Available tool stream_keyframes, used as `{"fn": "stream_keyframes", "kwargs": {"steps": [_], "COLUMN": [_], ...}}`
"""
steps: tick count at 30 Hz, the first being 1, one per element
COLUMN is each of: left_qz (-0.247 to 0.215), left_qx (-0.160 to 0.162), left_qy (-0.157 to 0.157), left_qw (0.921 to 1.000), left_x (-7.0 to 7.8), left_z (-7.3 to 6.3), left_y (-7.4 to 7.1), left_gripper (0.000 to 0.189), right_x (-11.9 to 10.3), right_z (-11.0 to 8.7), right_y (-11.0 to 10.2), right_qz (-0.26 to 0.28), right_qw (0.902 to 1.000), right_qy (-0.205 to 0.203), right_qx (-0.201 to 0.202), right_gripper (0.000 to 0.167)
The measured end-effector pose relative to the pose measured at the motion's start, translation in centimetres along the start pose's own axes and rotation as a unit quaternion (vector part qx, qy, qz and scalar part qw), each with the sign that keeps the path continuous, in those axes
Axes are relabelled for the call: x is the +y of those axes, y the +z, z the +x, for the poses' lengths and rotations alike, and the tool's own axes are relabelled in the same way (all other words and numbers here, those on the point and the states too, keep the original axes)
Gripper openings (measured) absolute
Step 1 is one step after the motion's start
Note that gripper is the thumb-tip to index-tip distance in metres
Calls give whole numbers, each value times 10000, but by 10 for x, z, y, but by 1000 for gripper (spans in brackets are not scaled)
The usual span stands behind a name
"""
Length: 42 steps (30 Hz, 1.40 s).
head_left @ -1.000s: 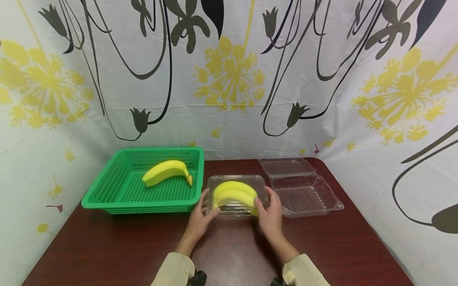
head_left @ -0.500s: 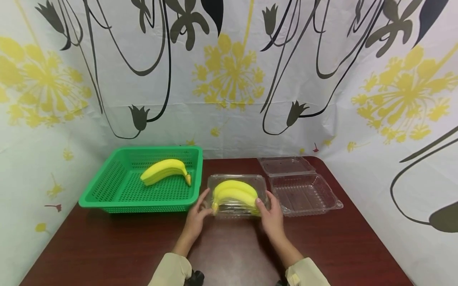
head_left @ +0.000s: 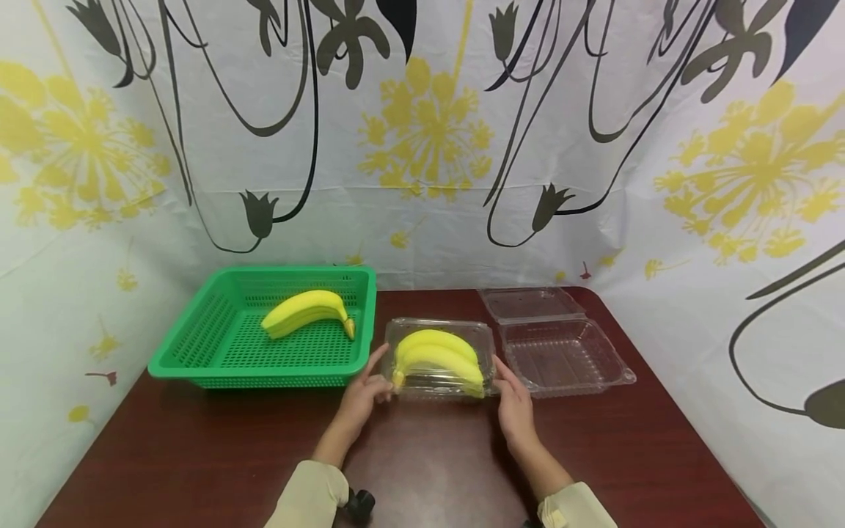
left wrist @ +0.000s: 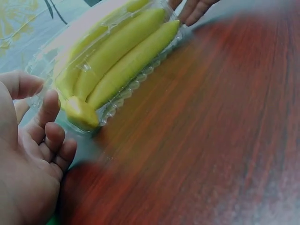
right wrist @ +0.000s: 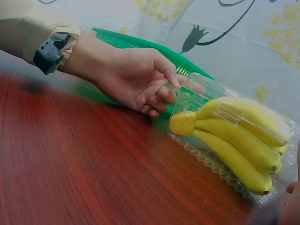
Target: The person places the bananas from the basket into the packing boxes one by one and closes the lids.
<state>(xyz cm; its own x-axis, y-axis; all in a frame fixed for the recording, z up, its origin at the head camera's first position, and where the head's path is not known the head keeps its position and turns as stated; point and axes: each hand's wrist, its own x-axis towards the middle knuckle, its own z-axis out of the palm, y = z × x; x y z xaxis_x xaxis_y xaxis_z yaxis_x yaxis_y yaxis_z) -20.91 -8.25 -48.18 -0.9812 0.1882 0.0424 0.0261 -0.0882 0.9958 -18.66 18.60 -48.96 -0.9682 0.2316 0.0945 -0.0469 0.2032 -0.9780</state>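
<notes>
A closed clear plastic clamshell box (head_left: 409, 328) stands mid-table with a bunch of yellow bananas (head_left: 439, 358) inside. My left hand (head_left: 359, 400) is at its left end; in the right wrist view the thumb and forefinger pinch the corner rim while the other fingers curl loosely. At the right end my right hand (head_left: 515, 411) lies beside the box, its fingers fairly straight along the side wall. Only fingertips of the right hand (left wrist: 194, 10) show in the left wrist view. Whether they touch the plastic is hard to tell.
A green plastic basket (head_left: 264, 380) holding another banana bunch (head_left: 306, 312) stands at the back left. To the right is an opened clear clamshell box (head_left: 561, 359), its lid folded back. Patterned cloth (head_left: 422, 235) hangs behind the dark red table (head_left: 198, 455).
The right thumb has come off the box's front top edge, and the right hand has drawn slightly outward. The left hand has shifted a little left. The box has barely moved.
</notes>
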Motion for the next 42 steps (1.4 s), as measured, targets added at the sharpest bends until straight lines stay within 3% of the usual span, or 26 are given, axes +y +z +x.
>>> {"fn": "stream_keyframes", "kwargs": {"steps": [14,19,26,31,42], "left_qz": [-29,-9,79,222,232], "left_qx": [-20,-19,155,312,351], "left_qy": [-197,-252,-289,-304,-321], "left_qw": [9998,9997,9994,9988,9986], "left_x": [9,6,-16,-21,-19], "left_z": [0,1,10,12,11], "left_y": [2,1,-2,-2,-1], "left_gripper": [71,70,69,69,69], "right_x": [-3,-6,-11,-14,-11], "right_z": [1,2,4,4,7], "right_y": [-2,-3,-6,-6,-4], "right_qz": [-189,-389,254,610,567], "right_qw": [9998,9989,9952,9911,9921], "right_qy": [-14,261,872,1051,920], "right_qx": [64,32,-365,-536,-641], "right_gripper": [50,56,65,67,68]}}
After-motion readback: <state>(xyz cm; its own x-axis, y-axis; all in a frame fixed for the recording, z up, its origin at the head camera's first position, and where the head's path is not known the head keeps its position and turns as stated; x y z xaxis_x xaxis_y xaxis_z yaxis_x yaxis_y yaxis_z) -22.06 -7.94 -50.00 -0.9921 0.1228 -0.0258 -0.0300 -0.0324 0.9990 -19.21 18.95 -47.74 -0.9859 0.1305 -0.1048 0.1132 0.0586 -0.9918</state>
